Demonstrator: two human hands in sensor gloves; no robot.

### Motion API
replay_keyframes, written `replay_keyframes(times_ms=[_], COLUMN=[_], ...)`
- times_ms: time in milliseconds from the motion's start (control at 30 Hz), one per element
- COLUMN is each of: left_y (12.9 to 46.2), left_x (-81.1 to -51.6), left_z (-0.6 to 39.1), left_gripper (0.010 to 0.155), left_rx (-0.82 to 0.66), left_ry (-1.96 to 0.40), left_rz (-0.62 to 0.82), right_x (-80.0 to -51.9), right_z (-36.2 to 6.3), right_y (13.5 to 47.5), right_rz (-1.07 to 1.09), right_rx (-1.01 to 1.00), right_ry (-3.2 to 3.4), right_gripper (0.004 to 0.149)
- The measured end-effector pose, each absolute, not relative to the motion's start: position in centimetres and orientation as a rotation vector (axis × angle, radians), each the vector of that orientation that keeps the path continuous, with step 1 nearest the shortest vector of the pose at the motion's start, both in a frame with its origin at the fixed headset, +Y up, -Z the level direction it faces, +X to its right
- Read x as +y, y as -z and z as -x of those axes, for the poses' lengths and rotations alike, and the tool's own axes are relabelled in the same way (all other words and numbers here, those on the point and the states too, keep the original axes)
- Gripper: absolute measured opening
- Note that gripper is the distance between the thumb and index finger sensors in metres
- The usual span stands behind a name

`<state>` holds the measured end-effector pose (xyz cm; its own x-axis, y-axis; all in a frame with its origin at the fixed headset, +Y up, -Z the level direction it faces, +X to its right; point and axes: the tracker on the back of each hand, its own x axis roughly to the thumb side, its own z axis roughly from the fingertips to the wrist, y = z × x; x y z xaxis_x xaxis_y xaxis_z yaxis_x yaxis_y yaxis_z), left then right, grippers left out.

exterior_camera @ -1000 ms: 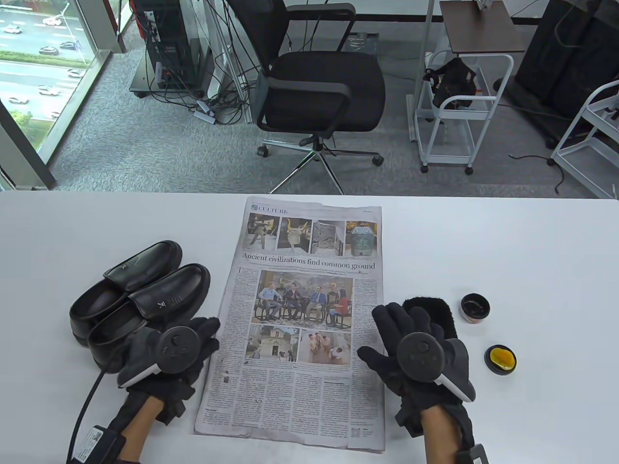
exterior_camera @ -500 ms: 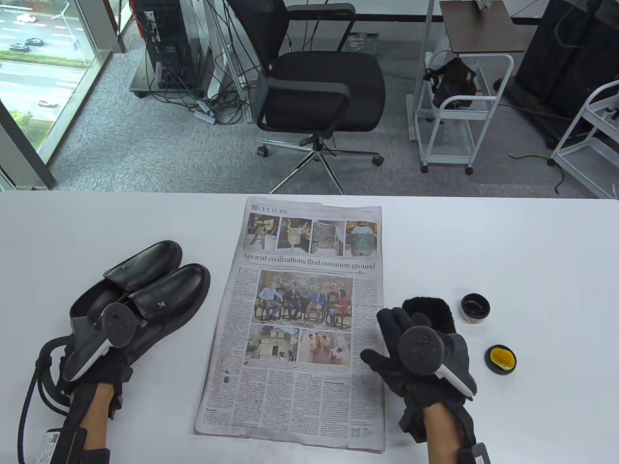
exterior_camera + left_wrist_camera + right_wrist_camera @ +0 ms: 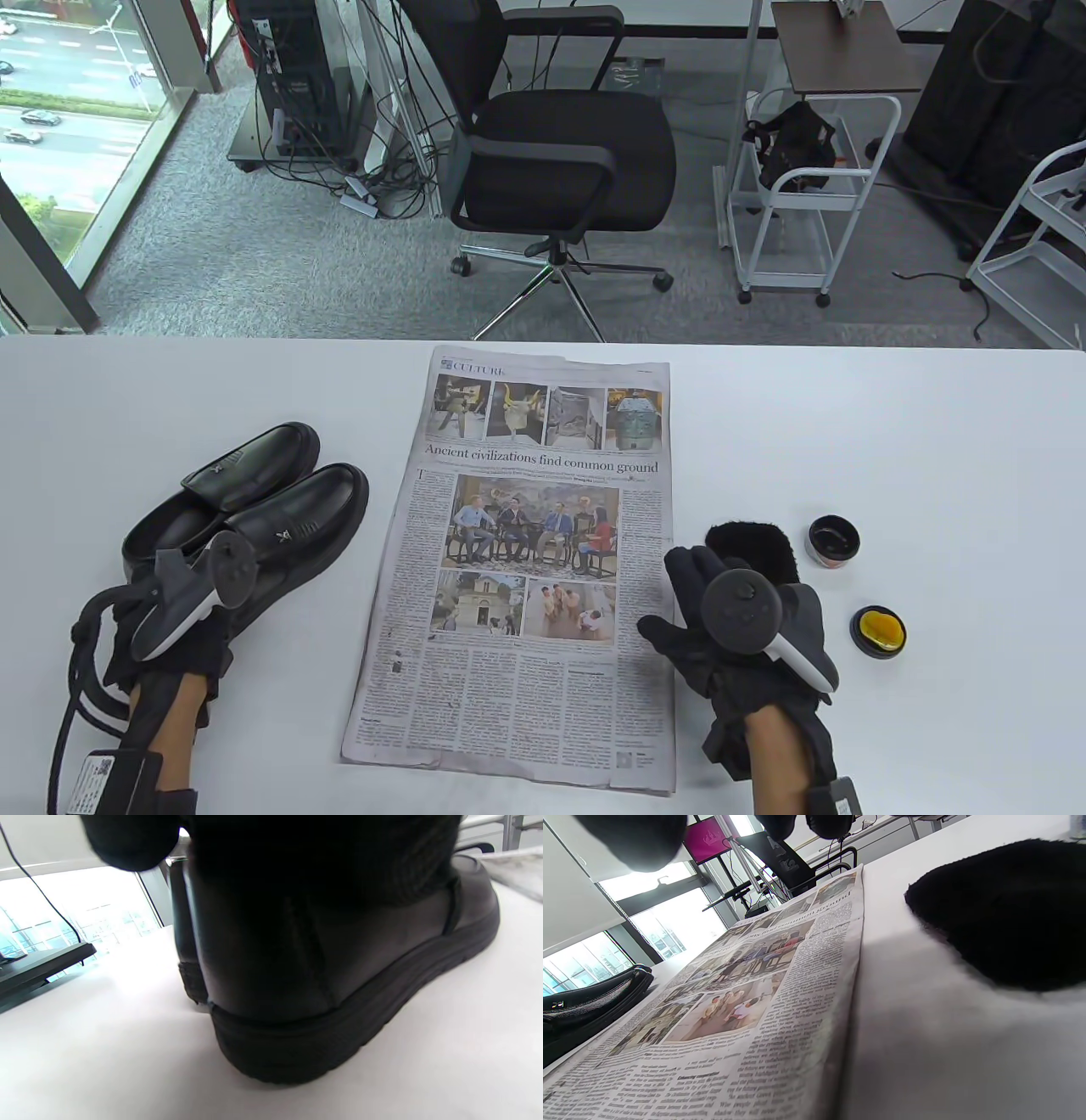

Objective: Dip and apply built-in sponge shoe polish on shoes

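Observation:
Two black leather loafers lie side by side on the white table at the left, the near shoe (image 3: 297, 518) and the far shoe (image 3: 254, 458). My left hand (image 3: 191, 611) is at the near shoe's heel. In the left wrist view its fingers (image 3: 318, 857) lie over the top of the heel (image 3: 339, 984), and the sole stays on the table. My right hand (image 3: 704, 603) is open with fingers spread at the newspaper's right edge, beside a black fuzzy pad (image 3: 755, 552). An open polish tin (image 3: 833, 541) and a black lid with a yellow sponge (image 3: 878, 630) sit to the right.
A newspaper (image 3: 526, 560) lies spread in the table's middle; it also shows in the right wrist view (image 3: 746, 993), with the fuzzy pad (image 3: 1009, 912) beside it. A black cable (image 3: 64, 722) runs from my left wrist. An office chair (image 3: 560, 153) stands beyond the far edge.
My left hand left the newspaper's left edge, swung left and turned onto the near shoe's heel. My right hand has stayed almost in place.

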<state>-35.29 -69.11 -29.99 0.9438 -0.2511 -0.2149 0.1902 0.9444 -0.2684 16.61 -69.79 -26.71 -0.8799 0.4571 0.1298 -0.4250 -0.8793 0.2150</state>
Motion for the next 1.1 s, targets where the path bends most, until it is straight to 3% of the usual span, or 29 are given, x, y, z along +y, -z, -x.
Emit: replay_keyframes(times_ms=[200, 267, 467, 667, 833, 967, 1100], left_y=[30.1, 29.9, 28.8, 27.0, 27.0, 27.4, 27.4], left_x=[-70.7, -70.5, -67.8, -65.0, -64.7, -66.7, -68.8], left_z=[34.6, 34.8, 34.0, 30.1, 24.8, 20.7, 19.0], left_gripper=[0.048, 0.042, 0.041, 0.041, 0.041, 0.04, 0.04], left_rx=[0.197, 0.195, 0.186, -0.021, -0.221, -0.386, -0.474], left_ry=[0.214, 0.192, 0.152, 0.05, -0.101, -0.098, -0.106], left_rz=[0.292, 0.195, -0.057, -0.351, -0.344, -0.318, -0.267], right_x=[-69.9, -69.9, -69.7, -69.6, -69.8, -70.1, -70.4], right_z=[-16.6, -16.6, -16.8, -17.0, -17.4, -17.9, -18.1], right_y=[26.7, 26.7, 26.7, 26.8, 26.9, 26.9, 27.0], right_rz=[-0.246, -0.246, -0.233, -0.216, -0.18, -0.147, -0.13], right_rx=[0.264, 0.272, 0.254, 0.251, 0.259, 0.265, 0.286], right_ry=[-2.652, -2.651, -2.639, -2.634, -2.63, -2.619, -2.61], right_gripper=[0.081, 0.081, 0.08, 0.08, 0.08, 0.079, 0.079])
